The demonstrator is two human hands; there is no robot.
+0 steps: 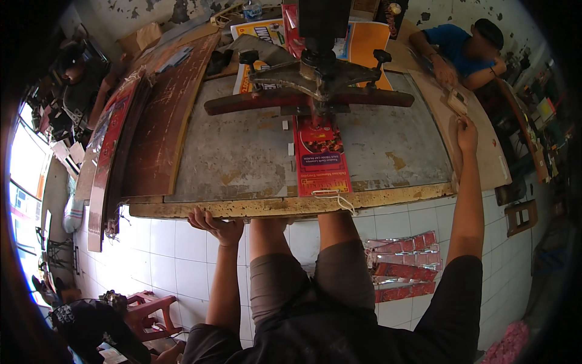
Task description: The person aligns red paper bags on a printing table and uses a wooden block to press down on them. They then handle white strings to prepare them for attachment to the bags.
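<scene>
Stands as a broad table with a scuffed grey top, fronted by a worn yellowish wooden edge. Carries a red printed strip, two small white pieces left of it, and printed sheets farther back. Gives way below to a white-tiled floor, bearing red-and-silver strips and a red stool.

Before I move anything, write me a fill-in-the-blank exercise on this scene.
The hand by the wooden front edge is the person's ____ one.
The printed packet in front of the press is mainly ____.
The co-worker at upper right wears a ____ shirt.
Red strips lie on the tiled ____.
Missing words: left; red; blue; floor.
</scene>
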